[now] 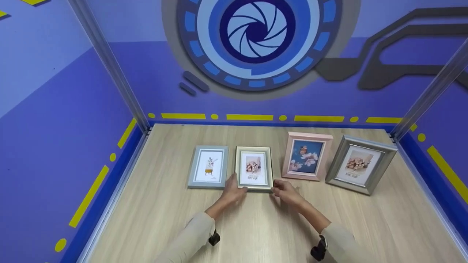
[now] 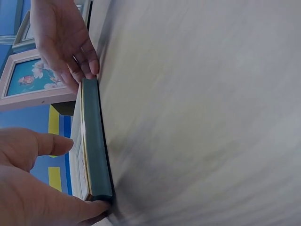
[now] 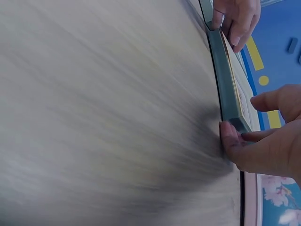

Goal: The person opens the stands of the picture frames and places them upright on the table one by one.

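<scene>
A champagne-coloured picture frame (image 1: 254,185) lies flat on the table, its greenish side edge (image 2: 96,141) facing the left wrist camera. My left hand (image 1: 232,192) touches its lower left corner with the fingertips, while the thumb (image 2: 55,144) stands apart from the edge. At the lower right corner, fingers of my right hand (image 1: 289,193) touch the side, and that thumb (image 3: 268,100) is also raised off it. To the left lies a light blue-grey picture frame (image 1: 191,171), close beside my left hand.
Right of my right hand, a pink picture frame (image 1: 286,157) with a blossom picture stands propped up. Beside it a silver-grey picture frame (image 1: 376,175) stands at an angle. Behind the wooden table (image 1: 168,219) rises a blue-purple wall (image 1: 146,80), with metal posts at the back corners.
</scene>
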`<state>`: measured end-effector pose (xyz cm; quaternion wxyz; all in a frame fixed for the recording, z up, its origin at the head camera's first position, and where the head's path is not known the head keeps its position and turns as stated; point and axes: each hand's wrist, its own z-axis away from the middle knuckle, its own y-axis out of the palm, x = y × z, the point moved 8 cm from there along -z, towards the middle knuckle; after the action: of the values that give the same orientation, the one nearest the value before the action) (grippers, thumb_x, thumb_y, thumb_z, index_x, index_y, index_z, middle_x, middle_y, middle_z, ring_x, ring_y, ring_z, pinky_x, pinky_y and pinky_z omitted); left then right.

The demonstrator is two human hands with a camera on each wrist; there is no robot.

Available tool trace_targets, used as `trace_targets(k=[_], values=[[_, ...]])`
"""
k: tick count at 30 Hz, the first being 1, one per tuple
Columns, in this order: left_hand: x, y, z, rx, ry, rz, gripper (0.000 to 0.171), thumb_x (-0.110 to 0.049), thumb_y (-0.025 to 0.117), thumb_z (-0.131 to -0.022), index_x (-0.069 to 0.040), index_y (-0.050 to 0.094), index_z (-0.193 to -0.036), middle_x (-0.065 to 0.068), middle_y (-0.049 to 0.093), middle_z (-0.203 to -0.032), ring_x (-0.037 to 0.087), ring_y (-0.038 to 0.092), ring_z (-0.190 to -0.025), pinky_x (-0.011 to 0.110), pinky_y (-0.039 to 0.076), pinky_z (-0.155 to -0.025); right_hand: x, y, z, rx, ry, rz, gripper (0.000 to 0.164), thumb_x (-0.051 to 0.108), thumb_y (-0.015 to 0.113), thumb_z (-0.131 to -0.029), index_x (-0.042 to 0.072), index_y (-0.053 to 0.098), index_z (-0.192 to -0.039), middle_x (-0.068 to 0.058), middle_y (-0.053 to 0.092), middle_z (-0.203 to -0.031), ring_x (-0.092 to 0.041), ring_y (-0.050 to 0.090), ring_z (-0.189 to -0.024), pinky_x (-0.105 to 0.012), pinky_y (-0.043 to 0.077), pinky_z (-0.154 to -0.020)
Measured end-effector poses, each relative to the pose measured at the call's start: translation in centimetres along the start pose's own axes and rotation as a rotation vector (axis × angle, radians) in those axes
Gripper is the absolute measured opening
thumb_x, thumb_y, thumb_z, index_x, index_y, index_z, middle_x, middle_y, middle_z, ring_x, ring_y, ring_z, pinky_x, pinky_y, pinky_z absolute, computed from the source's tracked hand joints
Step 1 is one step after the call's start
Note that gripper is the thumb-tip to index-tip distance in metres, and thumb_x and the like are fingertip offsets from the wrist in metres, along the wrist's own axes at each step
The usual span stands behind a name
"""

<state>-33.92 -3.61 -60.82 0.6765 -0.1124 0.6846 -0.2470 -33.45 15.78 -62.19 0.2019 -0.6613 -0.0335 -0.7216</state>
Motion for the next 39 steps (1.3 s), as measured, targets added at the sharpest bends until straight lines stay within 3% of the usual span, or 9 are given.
trace_targets(k=[4, 6, 10, 13, 17, 22, 26, 33, 39], values=[[-0.2, -0.3, -0.2, -0.043, -0.010, 0.049, 0.070, -0.005, 0.060, -0.082, 0.017, 0.026, -0.139, 0.038, 0.030, -0.142, 0.048, 0.028, -0.134, 0.053, 0.023, -0.113, 1.2, 0.5, 0.2, 0.035, -0.021, -0.006, 0.038, -0.003, 0.045, -0.094, -0.024, 0.040, -0.126, -0.034, 0.055, -0.111, -0.030, 0.055, -0.097, -0.035, 0.049, -0.081], [-0.2, -0.4, -0.2, -0.061, -0.022, 0.051, 0.066, -0.004, 0.060, -0.081, 0.014, 0.031, -0.137, 0.035, 0.036, -0.139, 0.047, 0.033, -0.132, 0.053, 0.027, -0.111, 2.0, 0.7, 0.6, 0.037, -0.004, -0.019, 0.039, -0.004, 0.044, -0.094, -0.024, 0.038, -0.127, -0.036, 0.054, -0.113, -0.034, 0.054, -0.100, -0.040, 0.048, -0.084], [-0.4, -0.5, -0.2, -0.089, -0.044, 0.048, 0.057, -0.004, 0.060, -0.081, 0.010, 0.039, -0.132, 0.032, 0.043, -0.134, 0.045, 0.038, -0.128, 0.053, 0.031, -0.108, 1.3, 0.6, 0.7, -0.001, 0.051, -0.044, 0.042, 0.000, 0.045, -0.096, -0.021, 0.037, -0.131, -0.034, 0.052, -0.122, -0.036, 0.053, -0.111, -0.049, 0.045, -0.094], [-0.3, -0.4, -0.2, -0.088, -0.081, 0.063, 0.055, -0.006, 0.057, -0.085, 0.008, 0.038, -0.134, 0.030, 0.041, -0.136, 0.044, 0.036, -0.130, 0.053, 0.031, -0.108, -0.2, 0.1, 0.6, -0.057, 0.086, -0.080, 0.044, 0.003, 0.046, -0.096, -0.019, 0.038, -0.133, -0.033, 0.050, -0.128, -0.033, 0.053, -0.116, -0.049, 0.045, -0.098], [-0.1, -0.5, -0.2, -0.077, -0.122, 0.055, 0.053, -0.007, 0.052, -0.090, 0.008, 0.034, -0.138, 0.029, 0.039, -0.140, 0.042, 0.034, -0.133, 0.052, 0.029, -0.110, -0.6, -0.9, 1.0, -0.161, 0.114, -0.115, 0.041, 0.001, 0.050, -0.093, -0.018, 0.044, -0.129, -0.032, 0.054, -0.125, -0.030, 0.058, -0.109, -0.044, 0.051, -0.091], [-0.3, -1.1, -0.3, -0.099, -0.112, 0.039, 0.047, -0.002, 0.050, -0.089, 0.010, 0.038, -0.133, 0.031, 0.047, -0.133, 0.041, 0.043, -0.127, 0.051, 0.036, -0.105, -1.0, -2.0, 0.8, -0.275, 0.137, -0.136, 0.036, 0.000, 0.056, -0.090, -0.014, 0.053, -0.123, -0.026, 0.063, -0.110, -0.027, 0.064, -0.092, -0.042, 0.055, -0.081], [-0.2, -1.4, -0.5, -0.108, -0.134, 0.085, 0.047, 0.003, 0.048, -0.085, 0.010, 0.039, -0.131, 0.029, 0.053, -0.126, 0.039, 0.051, -0.119, 0.048, 0.042, -0.100, -1.0, -2.4, 0.7, -0.330, 0.128, -0.143, 0.036, 0.002, 0.061, -0.088, -0.014, 0.056, -0.120, -0.023, 0.064, -0.104, -0.026, 0.064, -0.085, -0.042, 0.056, -0.077], [0.1, -1.5, -0.4, -0.095, -0.187, 0.189, 0.052, 0.007, 0.046, -0.082, 0.006, 0.037, -0.134, 0.026, 0.053, -0.127, 0.034, 0.052, -0.116, 0.044, 0.044, -0.098, -1.1, -2.2, 0.8, -0.322, 0.127, -0.138, 0.046, 0.007, 0.064, -0.087, -0.017, 0.050, -0.124, -0.023, 0.061, -0.103, -0.018, 0.062, -0.083, -0.039, 0.056, -0.077], [-0.4, -1.8, 0.5, -0.111, -0.230, 0.260, 0.052, 0.008, 0.043, -0.082, 0.002, 0.037, -0.133, 0.023, 0.052, -0.119, 0.028, 0.053, -0.104, 0.036, 0.049, -0.083, -1.0, -2.0, 0.8, -0.289, 0.143, -0.107, 0.056, 0.007, 0.066, -0.085, -0.017, 0.043, -0.130, -0.023, 0.061, -0.109, -0.018, 0.060, -0.088, -0.033, 0.055, -0.079]])
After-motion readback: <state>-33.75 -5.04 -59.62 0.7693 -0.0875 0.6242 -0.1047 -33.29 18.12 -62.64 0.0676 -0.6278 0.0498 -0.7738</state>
